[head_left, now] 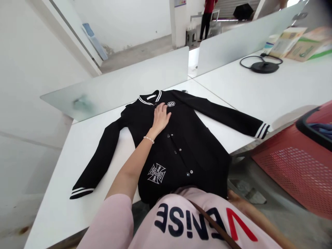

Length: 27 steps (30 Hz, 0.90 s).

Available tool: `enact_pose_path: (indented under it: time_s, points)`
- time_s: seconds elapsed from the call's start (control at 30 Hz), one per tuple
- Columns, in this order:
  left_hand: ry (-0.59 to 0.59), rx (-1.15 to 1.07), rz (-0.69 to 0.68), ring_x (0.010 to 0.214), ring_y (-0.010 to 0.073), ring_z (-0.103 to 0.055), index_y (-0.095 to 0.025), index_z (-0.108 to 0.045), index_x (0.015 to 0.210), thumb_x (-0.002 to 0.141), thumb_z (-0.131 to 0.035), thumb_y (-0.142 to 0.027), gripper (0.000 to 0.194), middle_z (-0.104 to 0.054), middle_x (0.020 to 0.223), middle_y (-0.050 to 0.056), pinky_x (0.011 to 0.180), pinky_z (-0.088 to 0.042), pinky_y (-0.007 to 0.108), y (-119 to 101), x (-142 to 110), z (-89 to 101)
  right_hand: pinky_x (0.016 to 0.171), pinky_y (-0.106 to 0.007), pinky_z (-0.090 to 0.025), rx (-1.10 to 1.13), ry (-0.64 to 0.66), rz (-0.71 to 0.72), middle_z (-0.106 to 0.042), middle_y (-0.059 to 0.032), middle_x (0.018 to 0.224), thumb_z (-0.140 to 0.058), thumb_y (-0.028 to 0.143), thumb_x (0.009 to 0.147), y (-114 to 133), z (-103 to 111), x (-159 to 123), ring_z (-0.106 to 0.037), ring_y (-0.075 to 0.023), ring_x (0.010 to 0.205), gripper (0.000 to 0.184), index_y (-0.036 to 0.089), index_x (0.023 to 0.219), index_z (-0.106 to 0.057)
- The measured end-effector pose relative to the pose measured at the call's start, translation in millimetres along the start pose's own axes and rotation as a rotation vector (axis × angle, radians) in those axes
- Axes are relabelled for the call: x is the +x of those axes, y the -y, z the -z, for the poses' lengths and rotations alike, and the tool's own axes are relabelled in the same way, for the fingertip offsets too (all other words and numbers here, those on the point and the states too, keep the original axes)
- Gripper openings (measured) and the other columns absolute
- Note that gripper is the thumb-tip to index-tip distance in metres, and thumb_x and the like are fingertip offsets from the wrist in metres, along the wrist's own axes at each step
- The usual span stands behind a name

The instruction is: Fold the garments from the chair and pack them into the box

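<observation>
A black jacket (202,152) with white-striped collar and cuffs lies front up on the white table (103,180), its sleeves spread to either side. Several snap buttons run down its front, which looks partly unfastened below the chest. White emblems mark the chest and lower left. My left hand (161,116) rests on the upper chest near the collar, fingers extended and slightly apart, gripping nothing. My right forearm (246,207) reaches toward the jacket's lower right edge, where the right hand is hidden by the fabric and my shirt.
Frosted dividers (116,83) stand along the table's far edge. A red mesh chair (293,166) is close on the right. Beyond lie a black round base with a cable (264,67) and boxes (303,46). A person (206,20) stands in the background.
</observation>
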<state>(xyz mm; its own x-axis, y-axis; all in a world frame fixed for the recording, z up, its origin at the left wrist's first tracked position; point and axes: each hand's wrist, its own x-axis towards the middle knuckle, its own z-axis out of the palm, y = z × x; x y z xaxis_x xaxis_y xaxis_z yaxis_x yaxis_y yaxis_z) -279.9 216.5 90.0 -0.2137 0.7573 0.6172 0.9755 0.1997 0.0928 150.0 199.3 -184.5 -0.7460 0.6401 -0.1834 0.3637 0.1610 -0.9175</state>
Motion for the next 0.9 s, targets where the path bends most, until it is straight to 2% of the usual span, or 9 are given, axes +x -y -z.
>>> enact_pose_path:
  time_s: [0.1, 0.17, 0.33, 0.43, 0.5, 0.57, 0.7, 0.8, 0.9]
  points:
    - [0.253, 0.044, -0.090, 0.150, 0.0342, -0.024, -0.017, -0.046, 0.144, 0.103, -0.040, -0.040, 0.048, -0.036, 0.159, 0.013, 0.120, -0.015, 0.068, -19.0, -14.9, -8.2, 0.056, -0.039, -0.054, -0.092, -0.044, -0.094, -0.069, -0.0066, 0.064, -0.073, 0.044, 0.049, -6.0, 27.1, 15.9, -0.066, -0.0286, 0.059, 0.029, 0.025, 0.072, -0.071]
    - [0.346, 0.058, -0.078, 0.151, 0.0329, -0.024, -0.019, -0.046, 0.146, 0.104, -0.036, -0.042, 0.049, -0.036, 0.160, 0.011, 0.119, -0.014, 0.070, -24.0, -23.5, -15.0, 0.061, -0.039, -0.053, -0.162, -0.160, -0.125, -0.069, -0.0060, 0.065, -0.066, 0.047, 0.052, -0.3, 59.7, 24.6, -0.067, -0.0280, 0.060, 0.031, 0.023, 0.072, -0.068]
    - [0.342, 0.069, -0.047, 0.151, 0.0297, -0.025, -0.020, -0.047, 0.147, 0.104, -0.034, -0.041, 0.049, -0.038, 0.159, 0.010, 0.121, -0.016, 0.066, -22.6, -28.3, -19.8, 0.073, -0.045, -0.051, -0.366, -0.640, 0.025, -0.073, -0.0133, 0.090, -0.055, 0.055, 0.074, 50.9, 161.8, 32.2, -0.068, -0.0325, 0.081, 0.035, 0.025, 0.087, -0.067]
    - [0.328, 0.066, -0.051, 0.151, 0.0287, -0.026, -0.019, -0.048, 0.146, 0.104, -0.034, -0.040, 0.048, -0.039, 0.158, 0.010, 0.122, -0.016, 0.065, -21.9, -27.3, -18.1, 0.083, -0.049, -0.050, -0.474, -0.914, 0.113, -0.070, -0.0181, 0.100, -0.051, 0.058, 0.080, 81.4, 202.2, 44.4, -0.064, -0.0367, 0.098, 0.040, 0.023, 0.096, -0.063]
    - [0.318, 0.062, -0.053, 0.150, 0.0280, -0.027, -0.019, -0.048, 0.145, 0.104, -0.034, -0.039, 0.048, -0.040, 0.158, 0.010, 0.122, -0.017, 0.064, -22.3, -27.4, -17.6, 0.090, -0.052, -0.048, -0.492, -0.988, 0.146, -0.067, -0.0216, 0.103, -0.057, 0.058, 0.076, 92.0, 215.6, 59.2, -0.059, -0.0397, 0.112, 0.045, 0.021, 0.101, -0.060]
    - [0.317, 0.056, -0.048, 0.150, 0.0275, -0.027, -0.019, -0.049, 0.144, 0.104, -0.035, -0.039, 0.047, -0.040, 0.158, 0.009, 0.122, -0.017, 0.064, -22.8, -27.6, -17.8, 0.092, -0.053, -0.048, -0.459, -0.987, 0.119, -0.065, -0.0233, 0.103, -0.066, 0.059, 0.065, 96.1, 221.6, 74.2, -0.056, -0.0430, 0.116, 0.050, 0.020, 0.097, -0.059]
    - [0.298, 0.031, -0.043, 0.150, 0.0270, -0.029, -0.021, -0.050, 0.142, 0.104, -0.036, -0.037, 0.044, -0.042, 0.157, 0.009, 0.122, -0.017, 0.063, -23.3, -28.3, -18.9, 0.073, -0.053, -0.051, -0.317, -0.967, 0.050, -0.064, -0.0109, 0.078, -0.070, 0.063, 0.054, 102.0, 224.6, 88.4, -0.064, -0.0405, 0.086, 0.042, 0.027, 0.071, -0.057]
    - [0.282, 0.003, -0.041, 0.149, 0.0273, -0.029, -0.021, -0.052, 0.141, 0.104, -0.038, -0.037, 0.042, -0.043, 0.156, 0.009, 0.122, -0.016, 0.063, -21.8, -28.6, -19.1, 0.067, -0.046, -0.051, 0.134, -1.033, 0.189, -0.059, -0.0031, 0.066, -0.078, 0.056, 0.048, 123.5, 225.5, 85.2, -0.058, -0.0258, 0.063, 0.038, 0.026, 0.066, -0.060]
    - [0.307, -0.045, -0.029, 0.150, 0.0287, -0.027, -0.021, -0.052, 0.139, 0.103, -0.041, -0.036, 0.040, -0.043, 0.156, 0.010, 0.122, -0.014, 0.064, -20.6, -26.2, -16.6, 0.076, -0.043, -0.053, 0.543, -1.089, 0.411, -0.056, 0.0001, 0.072, -0.083, 0.048, 0.040, 169.4, 220.5, 77.4, -0.055, -0.0171, 0.064, 0.045, 0.023, 0.067, -0.057]
